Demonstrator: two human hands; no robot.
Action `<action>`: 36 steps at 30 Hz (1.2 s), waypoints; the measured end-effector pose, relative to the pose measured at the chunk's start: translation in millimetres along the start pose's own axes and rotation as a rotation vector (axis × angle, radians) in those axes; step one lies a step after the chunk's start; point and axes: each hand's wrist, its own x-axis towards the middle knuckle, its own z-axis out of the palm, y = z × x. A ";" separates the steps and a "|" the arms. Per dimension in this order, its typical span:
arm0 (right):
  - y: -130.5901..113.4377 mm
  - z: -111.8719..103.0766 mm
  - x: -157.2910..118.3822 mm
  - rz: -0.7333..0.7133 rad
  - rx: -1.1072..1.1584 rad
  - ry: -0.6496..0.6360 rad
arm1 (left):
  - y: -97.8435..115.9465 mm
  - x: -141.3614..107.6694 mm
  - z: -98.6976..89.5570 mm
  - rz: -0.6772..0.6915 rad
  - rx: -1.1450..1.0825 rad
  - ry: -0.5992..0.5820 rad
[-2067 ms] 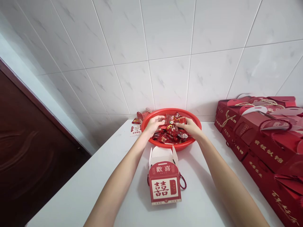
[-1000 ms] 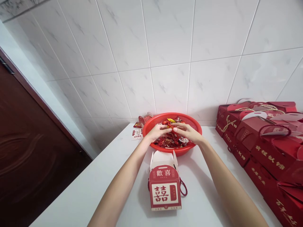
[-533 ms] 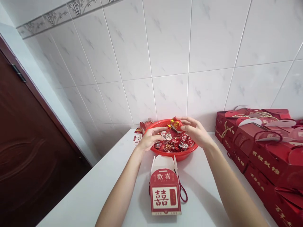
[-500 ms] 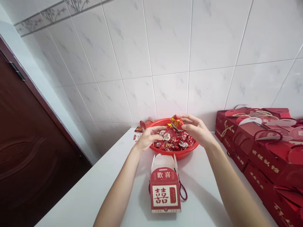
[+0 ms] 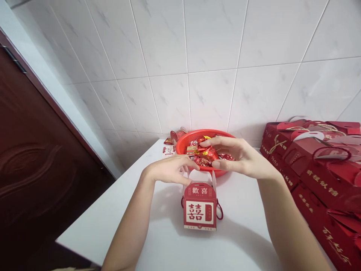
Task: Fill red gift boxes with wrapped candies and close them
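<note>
On the white tabletop (image 5: 113, 226), centre: one red-and-white gift box (image 5: 199, 210), upright, its top flaps raised, a dark red cord handle (image 5: 221, 211) at its right side. Just behind: one red perforated plastic basket (image 5: 182, 143), containing wrapped sweets. Right hand (image 5: 241, 156): thumb and fingers closed on one red-and-gold wrapped packet (image 5: 208, 153), held over the basket's near part, beyond and slightly right of the box opening; packet's long axis roughly crosswise, sloping down to the right. Left hand (image 5: 169, 169): nearer to the box, palm down, thumb and fingers at its rear left flap; whether they pinch it, cannot tell. Left of the basket: one printed card (image 5: 168, 151). Far right: stacked red gift boxes (image 5: 316, 162), some with rope handles, beside the tiled wall (image 5: 214, 94)
</note>
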 end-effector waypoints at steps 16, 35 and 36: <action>12.7 18.8 5.5 0.288 -0.352 -0.608 | -5.1 -13.3 -8.2 -0.065 0.008 -0.207; -13.6 0.2 -24.6 0.407 -0.588 -0.479 | 17.0 -9.8 5.0 0.109 -0.082 -0.097; -13.8 3.6 -24.2 0.436 -0.626 -0.468 | 18.8 -9.3 6.1 0.100 -0.073 -0.108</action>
